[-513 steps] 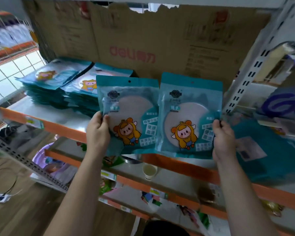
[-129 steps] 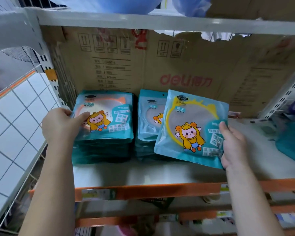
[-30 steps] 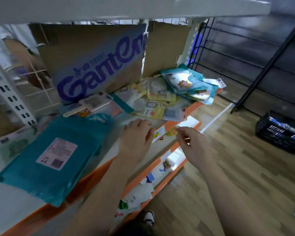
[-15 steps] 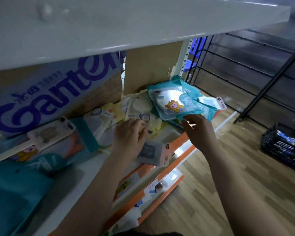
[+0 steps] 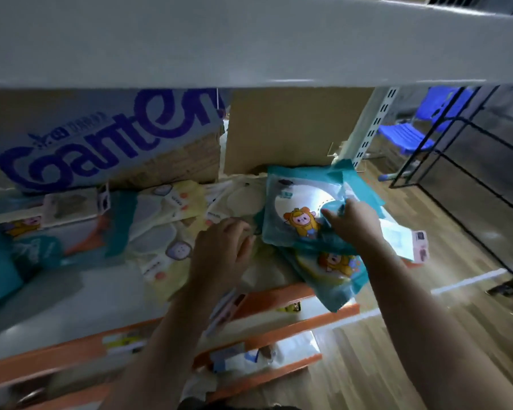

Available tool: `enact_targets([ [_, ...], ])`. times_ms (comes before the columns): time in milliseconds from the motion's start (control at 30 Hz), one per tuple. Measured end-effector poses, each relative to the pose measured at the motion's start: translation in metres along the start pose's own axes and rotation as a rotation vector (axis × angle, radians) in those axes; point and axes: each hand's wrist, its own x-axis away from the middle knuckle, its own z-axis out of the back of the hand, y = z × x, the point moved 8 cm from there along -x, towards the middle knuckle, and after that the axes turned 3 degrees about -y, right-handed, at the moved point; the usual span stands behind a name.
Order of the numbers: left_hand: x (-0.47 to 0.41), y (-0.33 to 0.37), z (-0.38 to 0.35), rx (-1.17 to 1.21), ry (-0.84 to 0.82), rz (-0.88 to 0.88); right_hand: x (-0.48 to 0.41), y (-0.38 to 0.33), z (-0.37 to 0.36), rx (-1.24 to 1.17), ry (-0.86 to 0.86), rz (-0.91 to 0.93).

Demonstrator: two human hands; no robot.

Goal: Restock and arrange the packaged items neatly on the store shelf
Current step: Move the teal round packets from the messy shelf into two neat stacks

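Top teal packet (image 5: 293,202) is found on a loose teal heap at the right end of the shelf (image 5: 71,294), header pointed far, long axis near-to-far. Its right edge is pinched by the right grip (image 5: 354,224), likely for lifting and restacking. The left grip (image 5: 222,253) is curled over the yellow packets (image 5: 166,232); whether 1 is held cannot be told.

A grey metal shelf board with an orange front lip (image 5: 80,294) carries a purple-lettered cardboard box (image 5: 101,143) and a plain brown cardboard box (image 5: 285,128) at the back, pale yellow flat packets (image 5: 166,220) strewn mid-board, and cartoon-printed teal plastic packets (image 5: 296,214) piled at its right end.
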Motion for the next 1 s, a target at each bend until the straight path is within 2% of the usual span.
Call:
enact_targets([
  [167,0.012,0.018,-0.015,-0.033,0.048,0.113,-0.023,0.016,-0.012,-0.235,-0.158,-0.036],
  [300,0.022,0.028,-0.024,-0.054,0.08,0.153,-0.033,0.028,-0.014,-0.493,-0.157,-0.015],
  [500,0.025,0.038,-0.041,-0.077,0.073,0.184,-0.043,0.043,-0.017,-0.593,-0.188,0.018],
  [733,0.021,0.039,-0.061,-0.108,0.04,0.256,-0.054,0.086,-0.015,-1.104,-0.221,-0.05],
  [833,0.015,0.041,-0.069,-0.091,0.027,0.344,-0.056,0.107,-0.013,-1.167,-0.266,-0.068],
  [1000,0.01,0.033,-0.083,0.16,-0.016,0.557,-0.048,0.125,-0.011,-1.124,-0.238,-0.059],
])
